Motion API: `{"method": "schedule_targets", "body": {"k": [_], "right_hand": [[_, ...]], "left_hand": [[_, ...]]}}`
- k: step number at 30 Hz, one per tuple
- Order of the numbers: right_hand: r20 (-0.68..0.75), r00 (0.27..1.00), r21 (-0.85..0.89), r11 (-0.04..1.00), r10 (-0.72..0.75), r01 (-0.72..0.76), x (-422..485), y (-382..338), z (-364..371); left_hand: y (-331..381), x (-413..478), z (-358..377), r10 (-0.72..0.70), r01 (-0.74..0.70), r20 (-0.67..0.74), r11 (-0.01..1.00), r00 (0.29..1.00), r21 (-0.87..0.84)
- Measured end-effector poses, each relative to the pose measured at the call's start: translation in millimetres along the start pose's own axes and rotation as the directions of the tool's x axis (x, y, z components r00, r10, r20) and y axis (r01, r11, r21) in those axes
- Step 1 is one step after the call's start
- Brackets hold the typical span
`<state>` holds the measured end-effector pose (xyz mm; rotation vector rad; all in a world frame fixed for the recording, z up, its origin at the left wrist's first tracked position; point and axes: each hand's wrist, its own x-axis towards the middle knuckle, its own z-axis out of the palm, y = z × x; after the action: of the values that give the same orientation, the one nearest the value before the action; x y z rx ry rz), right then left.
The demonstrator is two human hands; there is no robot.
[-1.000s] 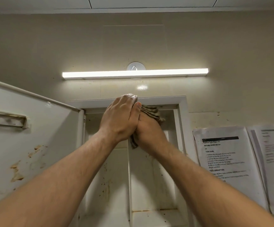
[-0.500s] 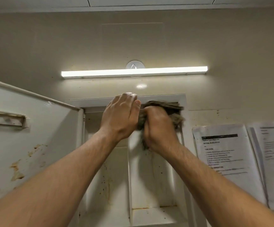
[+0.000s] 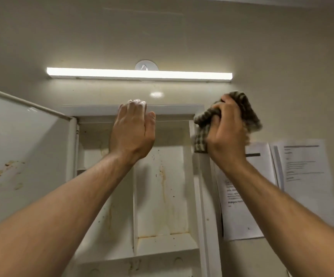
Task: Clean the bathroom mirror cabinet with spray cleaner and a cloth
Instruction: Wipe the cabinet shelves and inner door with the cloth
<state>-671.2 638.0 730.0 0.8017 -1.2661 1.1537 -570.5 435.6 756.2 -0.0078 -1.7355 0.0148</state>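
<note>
The white mirror cabinet [image 3: 162, 188] stands open, its stained inside and shelves showing. Its door [image 3: 22, 156] is swung out to the left, with rust spots on the inner face. My left hand [image 3: 132, 132] rests flat on the cabinet's top frame, fingers hooked over the upper edge. My right hand [image 3: 226, 134] grips a bunched brown striped cloth [image 3: 204, 124] at the cabinet's top right corner, against the right frame. No spray cleaner is in view.
A lit tube lamp [image 3: 140, 75] is fixed to the wall just above the cabinet. Printed paper sheets [image 3: 302, 176] hang on the wall to the right of the cabinet, behind my right forearm.
My right hand has carried the cloth from the top middle of the cabinet to its top right corner. My left hand has stayed on the top frame.
</note>
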Motion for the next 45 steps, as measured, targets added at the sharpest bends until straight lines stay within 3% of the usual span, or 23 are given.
{"method": "schedule_targets", "body": {"k": [4, 8, 11, 15, 17, 19, 24, 28, 32, 35, 42, 45], "right_hand": [[0.229, 0.942, -0.083, 0.969, 0.247, -0.234, -2, -2, 29], [0.147, 0.923, -0.363, 0.887, 0.356, -0.285, -59, 1, 42], [0.145, 0.913, -0.408, 0.863, 0.382, -0.297, -140, 4, 27], [0.285, 0.843, -0.422, 0.849, 0.456, -0.317, -241, 1, -11], [0.302, 0.841, -0.39, 0.863, 0.449, -0.321, -221, 6, -11], [0.222, 0.881, -0.408, 0.86, 0.418, -0.305, -165, 7, 9], [0.123, 0.942, -0.501, 0.839, 0.313, -0.213, -45, -3, 45], [0.094, 0.928, -0.471, 0.837, 0.361, -0.278, -93, 3, 39], [0.197, 0.877, -0.446, 0.837, 0.438, -0.318, -212, 6, 8], [0.261, 0.85, -0.475, 0.827, 0.458, -0.3, -234, 7, -5], [0.16, 0.92, -0.371, 0.885, 0.358, -0.28, -33, -6, 42], [0.123, 0.937, -0.432, 0.868, 0.326, -0.245, -7, -7, 53]], "left_hand": [[5, -13, 13, 0.01, -0.006, -0.052, 0.996, 0.999, 0.084], [22, -50, 39, 0.129, -0.128, -0.024, 0.992, 0.991, 0.003], [36, -81, 60, 0.268, -0.264, 0.1, 0.963, 0.958, -0.048], [39, -111, 71, 0.411, -0.418, 0.212, 0.908, 0.887, -0.014], [33, -122, 72, 0.384, -0.397, 0.247, 0.918, 0.89, -0.001], [26, -129, 72, 0.335, -0.346, 0.252, 0.938, 0.908, 0.0], [14, -137, 64, 0.282, -0.281, 0.177, 0.959, 0.943, -0.027], [12, -137, 58, 0.244, -0.243, 0.142, 0.97, 0.959, -0.022], [15, -141, 53, 0.23, -0.229, 0.148, 0.973, 0.962, -0.03], [17, -144, 50, 0.235, -0.234, 0.147, 0.972, 0.961, -0.024], [28, -143, 61, 0.223, -0.209, 0.139, 0.972, 0.965, -0.108], [35, -147, 71, 0.201, -0.176, 0.128, 0.967, 0.971, -0.185]]}}
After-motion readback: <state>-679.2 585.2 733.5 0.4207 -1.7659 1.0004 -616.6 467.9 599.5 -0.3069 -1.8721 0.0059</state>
